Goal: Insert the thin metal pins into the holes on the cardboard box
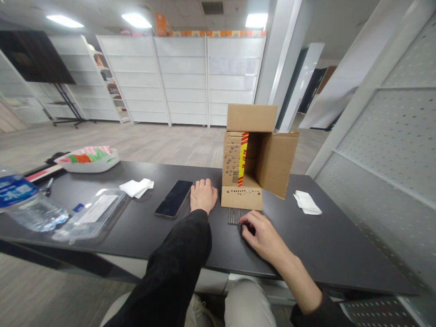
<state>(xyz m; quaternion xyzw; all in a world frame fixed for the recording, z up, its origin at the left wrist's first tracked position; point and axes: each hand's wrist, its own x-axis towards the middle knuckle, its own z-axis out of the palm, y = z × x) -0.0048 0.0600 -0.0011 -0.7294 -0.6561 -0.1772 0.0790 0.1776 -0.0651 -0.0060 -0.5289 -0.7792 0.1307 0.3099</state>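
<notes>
My left hand [203, 195] rests on the dark table between the phone [174, 198] and the cardboard box, its fingers curled together and nothing visible in them. Several thin metal nails [233, 216] lie side by side in a row in front of the box. At the right end of that row, my right hand [258, 230] pinches with thumb and forefinger at a nail; the fingertips partly hide it. The open cardboard box [232, 156] stands on its side just beyond, with dark round spots on its left panel and a row of small holes or heads along its lower flap.
A folded tissue [307, 202] lies at right, another tissue [136, 187] left of the phone. Farther left are a clear plastic case [91, 215], a water bottle [29, 202] and a white basket [89, 165]. A perforated panel [391, 150] borders the right side.
</notes>
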